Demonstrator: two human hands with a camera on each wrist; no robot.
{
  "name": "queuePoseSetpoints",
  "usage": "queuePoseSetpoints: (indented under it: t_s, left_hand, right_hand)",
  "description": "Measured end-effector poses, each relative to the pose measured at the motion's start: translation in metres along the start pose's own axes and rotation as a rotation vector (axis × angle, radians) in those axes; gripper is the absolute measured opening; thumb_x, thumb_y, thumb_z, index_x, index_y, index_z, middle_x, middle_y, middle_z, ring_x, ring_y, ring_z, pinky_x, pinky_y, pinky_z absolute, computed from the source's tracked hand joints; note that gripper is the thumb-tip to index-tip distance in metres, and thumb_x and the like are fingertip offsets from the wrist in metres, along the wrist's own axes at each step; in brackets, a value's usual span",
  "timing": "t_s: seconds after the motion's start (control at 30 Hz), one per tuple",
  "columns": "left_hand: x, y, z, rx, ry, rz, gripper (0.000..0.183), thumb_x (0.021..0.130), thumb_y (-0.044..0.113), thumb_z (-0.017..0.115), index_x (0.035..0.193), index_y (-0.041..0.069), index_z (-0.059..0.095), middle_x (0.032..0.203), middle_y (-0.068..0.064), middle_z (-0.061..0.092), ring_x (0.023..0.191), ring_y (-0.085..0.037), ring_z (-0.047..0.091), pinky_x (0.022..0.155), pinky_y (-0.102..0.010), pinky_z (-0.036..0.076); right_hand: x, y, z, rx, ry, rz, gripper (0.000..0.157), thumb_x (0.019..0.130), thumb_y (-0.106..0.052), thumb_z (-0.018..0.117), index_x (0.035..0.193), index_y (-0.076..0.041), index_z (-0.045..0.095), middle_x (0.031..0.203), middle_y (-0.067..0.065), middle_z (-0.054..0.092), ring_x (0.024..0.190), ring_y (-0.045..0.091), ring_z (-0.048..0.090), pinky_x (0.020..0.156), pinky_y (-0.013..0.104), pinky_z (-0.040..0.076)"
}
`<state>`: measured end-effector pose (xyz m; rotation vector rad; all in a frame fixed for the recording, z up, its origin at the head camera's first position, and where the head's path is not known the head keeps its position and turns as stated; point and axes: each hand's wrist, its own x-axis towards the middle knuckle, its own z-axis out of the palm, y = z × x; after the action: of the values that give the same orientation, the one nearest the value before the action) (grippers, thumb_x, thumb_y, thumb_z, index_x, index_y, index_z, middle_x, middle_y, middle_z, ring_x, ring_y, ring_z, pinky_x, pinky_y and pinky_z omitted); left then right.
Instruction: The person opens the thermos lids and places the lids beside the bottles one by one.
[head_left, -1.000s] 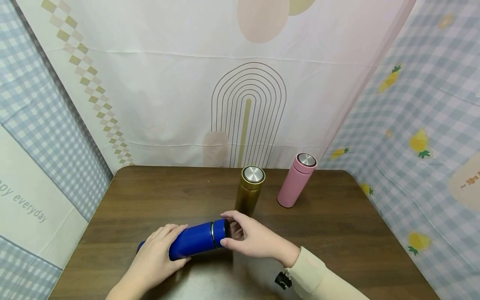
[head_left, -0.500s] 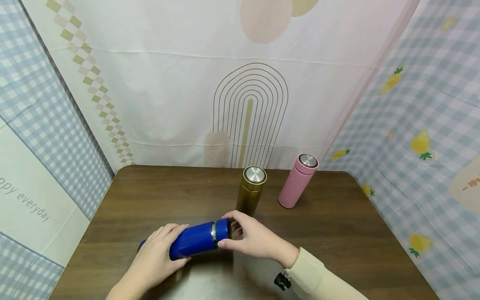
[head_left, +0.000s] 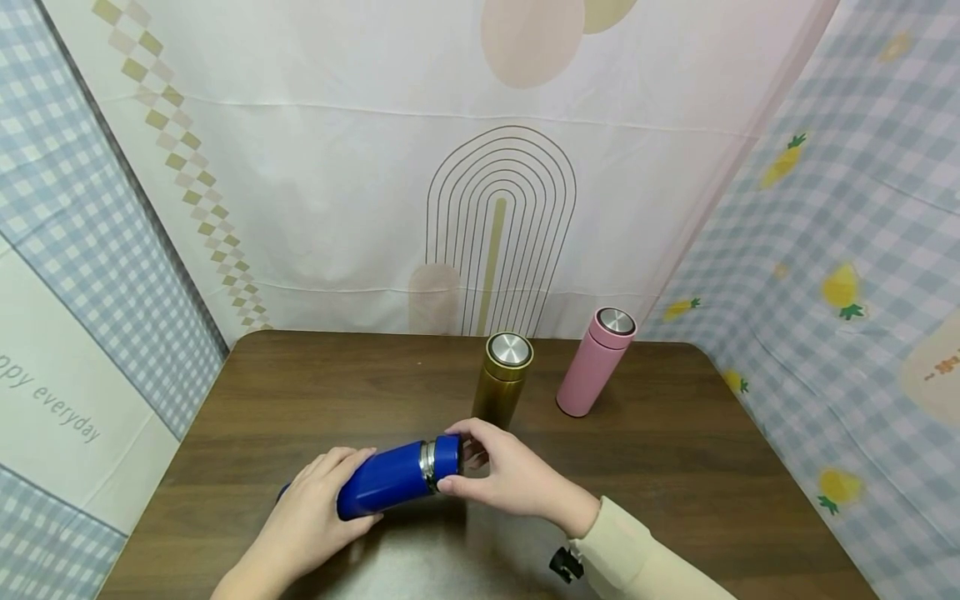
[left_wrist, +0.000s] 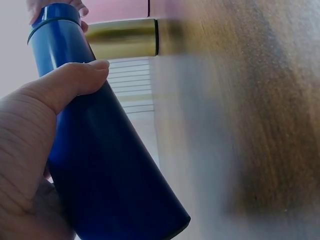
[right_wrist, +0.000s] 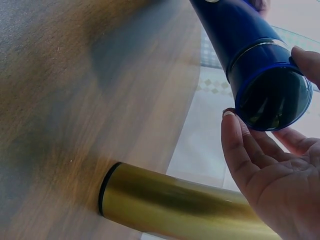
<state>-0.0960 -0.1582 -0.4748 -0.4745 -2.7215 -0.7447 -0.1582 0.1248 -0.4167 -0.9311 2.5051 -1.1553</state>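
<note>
A blue thermos bottle lies tilted in the air over the table, its lid end to the right. My left hand grips its body, thumb along the near side in the left wrist view. At the other end my right hand holds the blue lid between thumb and fingers. A silvery band shows between lid and body. The right wrist view shows the lid's dark, glossy top facing the palm. Just behind the right hand stands a gold thermos bottle, upright, its lower part partly hidden.
A pink thermos bottle stands upright at the back right of the brown wooden table. Behind the table hangs a white patterned cloth, with blue checked cloths at the sides. A black clip sits at the right cuff.
The lid has moved slightly right, away from the body, in my right hand, and the silvery band between them has widened. My left hand keeps its grip; the gold and pink bottles stay put.
</note>
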Motion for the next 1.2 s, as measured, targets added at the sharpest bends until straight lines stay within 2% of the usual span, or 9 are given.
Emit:
queuePoseSetpoints:
  t_s: [0.3,0.43,0.67,0.97,1.2]
  left_hand:
    - [0.0,-0.002,0.001,0.041,0.024,0.057,0.08,0.06,0.038,0.09,0.131,0.019,0.059,0.114,0.005,0.058,0.103,-0.021,0.057,0.085,-0.049,0.047]
    - [-0.002,-0.008,0.0,0.052,0.059,0.061,0.081,0.058,0.035,0.091,0.13,0.017,0.059,0.113,0.003,0.059,0.103,-0.024,0.058,0.086,-0.053,0.046]
    - [-0.002,-0.016,-0.002,-0.013,0.09,-0.002,0.079,0.06,0.038,0.09,0.129,0.016,0.059,0.113,0.004,0.059,0.102,-0.02,0.058,0.085,-0.048,0.046]
    - [0.0,-0.013,-0.002,-0.072,0.08,-0.092,0.076,0.062,0.039,0.09,0.128,0.02,0.058,0.115,0.006,0.057,0.099,-0.02,0.059,0.082,-0.049,0.048]
    - [0.0,-0.012,-0.004,-0.086,0.072,-0.125,0.075,0.064,0.039,0.089,0.128,0.018,0.058,0.115,0.006,0.057,0.098,-0.02,0.059,0.082,-0.049,0.048]
  right_hand:
    - [-0.001,0.003,0.001,-0.006,0.003,0.016,0.055,0.08,-0.05,0.074,0.123,-0.023,0.054,0.103,-0.007,0.059,0.089,0.014,0.061,0.077,0.033,0.052]
    - [-0.002,0.006,-0.004,-0.008,0.029,0.02,0.053,0.08,-0.047,0.075,0.123,-0.023,0.054,0.103,-0.007,0.058,0.089,0.013,0.06,0.078,0.034,0.052]
    - [-0.002,0.011,-0.009,-0.006,0.073,0.012,0.055,0.082,-0.043,0.075,0.126,-0.021,0.052,0.104,-0.007,0.059,0.091,0.01,0.059,0.082,0.03,0.05]
    - [0.0,0.016,-0.003,0.017,0.062,0.013,0.055,0.083,-0.042,0.075,0.126,-0.019,0.049,0.109,-0.007,0.057,0.097,0.009,0.057,0.086,0.03,0.049]
    - [0.0,0.017,0.002,0.003,0.022,-0.009,0.058,0.086,-0.035,0.073,0.134,-0.015,0.047,0.117,-0.003,0.053,0.099,0.012,0.058,0.088,0.034,0.05]
